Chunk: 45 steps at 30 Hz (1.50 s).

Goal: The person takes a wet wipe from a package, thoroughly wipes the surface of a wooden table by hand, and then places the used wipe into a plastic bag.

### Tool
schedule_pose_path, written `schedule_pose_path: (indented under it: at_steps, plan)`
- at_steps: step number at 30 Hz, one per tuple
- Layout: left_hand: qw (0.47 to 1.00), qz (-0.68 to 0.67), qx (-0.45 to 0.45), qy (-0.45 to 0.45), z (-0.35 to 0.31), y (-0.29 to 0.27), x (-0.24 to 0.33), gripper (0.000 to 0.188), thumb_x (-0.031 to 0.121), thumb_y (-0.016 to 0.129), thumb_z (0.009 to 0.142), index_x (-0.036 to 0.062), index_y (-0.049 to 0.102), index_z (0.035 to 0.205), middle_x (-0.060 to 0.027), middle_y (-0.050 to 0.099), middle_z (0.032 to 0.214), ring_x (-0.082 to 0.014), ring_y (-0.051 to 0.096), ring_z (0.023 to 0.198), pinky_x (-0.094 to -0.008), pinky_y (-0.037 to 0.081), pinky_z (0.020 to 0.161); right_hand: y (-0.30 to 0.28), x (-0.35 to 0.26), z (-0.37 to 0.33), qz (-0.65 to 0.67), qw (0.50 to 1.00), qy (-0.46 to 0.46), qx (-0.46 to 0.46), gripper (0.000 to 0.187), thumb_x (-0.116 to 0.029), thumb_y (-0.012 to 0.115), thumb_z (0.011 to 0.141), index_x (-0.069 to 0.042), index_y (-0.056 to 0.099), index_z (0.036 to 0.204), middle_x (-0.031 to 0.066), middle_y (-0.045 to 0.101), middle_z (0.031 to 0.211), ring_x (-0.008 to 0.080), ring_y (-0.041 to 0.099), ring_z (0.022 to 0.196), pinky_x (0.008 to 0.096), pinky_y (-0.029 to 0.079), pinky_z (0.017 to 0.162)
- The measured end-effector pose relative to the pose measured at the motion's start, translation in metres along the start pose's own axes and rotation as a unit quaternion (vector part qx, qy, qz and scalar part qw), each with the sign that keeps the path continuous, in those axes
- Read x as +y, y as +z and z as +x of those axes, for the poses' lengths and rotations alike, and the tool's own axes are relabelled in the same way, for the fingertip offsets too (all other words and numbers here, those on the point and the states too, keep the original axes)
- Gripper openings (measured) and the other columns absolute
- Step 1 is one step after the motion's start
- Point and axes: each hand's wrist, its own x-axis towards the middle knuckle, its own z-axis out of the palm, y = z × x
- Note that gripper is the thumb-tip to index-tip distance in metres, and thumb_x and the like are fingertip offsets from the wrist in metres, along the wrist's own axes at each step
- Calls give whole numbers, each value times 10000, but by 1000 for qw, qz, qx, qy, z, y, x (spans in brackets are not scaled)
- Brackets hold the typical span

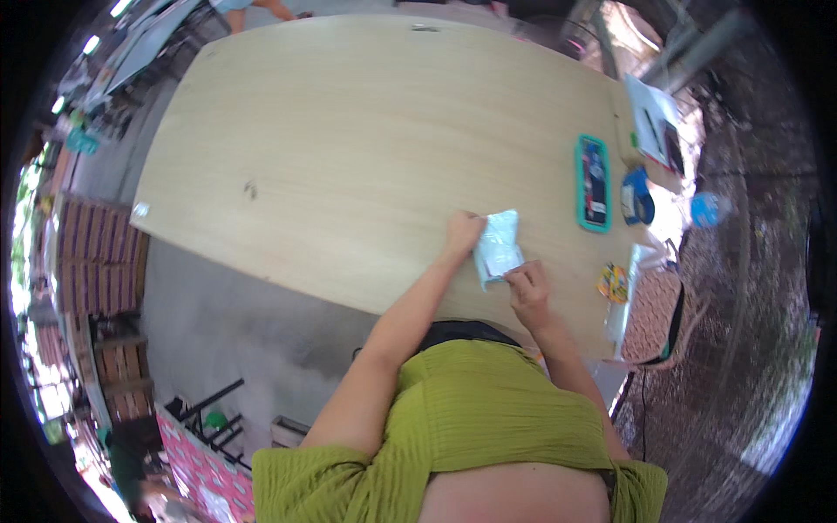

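A small pale-blue, shiny plastic packet (500, 244) lies at the near right part of the wooden table (349, 131). My left hand (466, 234) is closed on the packet's left edge near its upper end. At the packet's lower right corner, my right hand (529, 292) pinches the edge with its fingertips. What the packet contains cannot be made out.
Right of the packet are a teal tray (593, 183) of pens, a blue tape roll (637, 197), a yellow packet (613, 283) and a woven pink bag (652, 315). Papers (649, 118) lie at the far right corner. Stacked crates (100, 257) stand left, beyond the table.
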Motion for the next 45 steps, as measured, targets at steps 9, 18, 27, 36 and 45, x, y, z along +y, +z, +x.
schedule_pose_path:
  at_steps: [9, 18, 27, 36, 45]
  plan:
    - [994, 38, 61, 83, -13, 2, 1, 278, 283, 641, 837, 21, 732, 838, -224, 683, 899, -376, 654, 773, -456, 501, 742, -14, -5, -42, -20, 998, 42, -42, 169, 73, 609, 722, -26, 629, 858, 109, 597, 897, 297, 555, 862, 395, 479, 731]
    - [823, 241, -73, 509, -65, -28, 44, 91, 114, 726, 686, 114, 743, 775, -107, 536, 1305, -303, 552, 1071, -429, 485, 833, -13, -6, -46, -23, 997, 78, -19, 168, 37, 639, 719, -51, 638, 862, 91, 605, 915, 293, 561, 869, 392, 479, 745]
    - [785, 370, -139, 477, -67, 1, 46, 104, 143, 673, 744, 39, 671, 730, -74, 524, 1285, -268, 587, 1037, -399, 531, 780, -16, -9, -46, -33, 997, 68, 10, 176, 36, 659, 691, -56, 642, 840, 79, 606, 876, 275, 572, 838, 379, 472, 719]
    - [822, 266, -165, 476, -70, -7, 41, 103, 91, 607, 800, -5, 643, 789, -79, 520, 1234, -251, 615, 979, -403, 549, 773, -17, -9, -51, -50, 996, 67, 24, 171, 25, 683, 670, -66, 653, 812, 64, 609, 873, 259, 570, 838, 362, 477, 727]
    - [850, 272, -179, 414, -68, 8, 39, 124, 19, 636, 750, -10, 604, 867, -121, 500, 1160, -298, 610, 914, -435, 552, 711, -30, -9, -50, -64, 996, 50, 24, 171, 25, 686, 672, -70, 641, 807, 50, 622, 902, 252, 575, 853, 355, 496, 724]
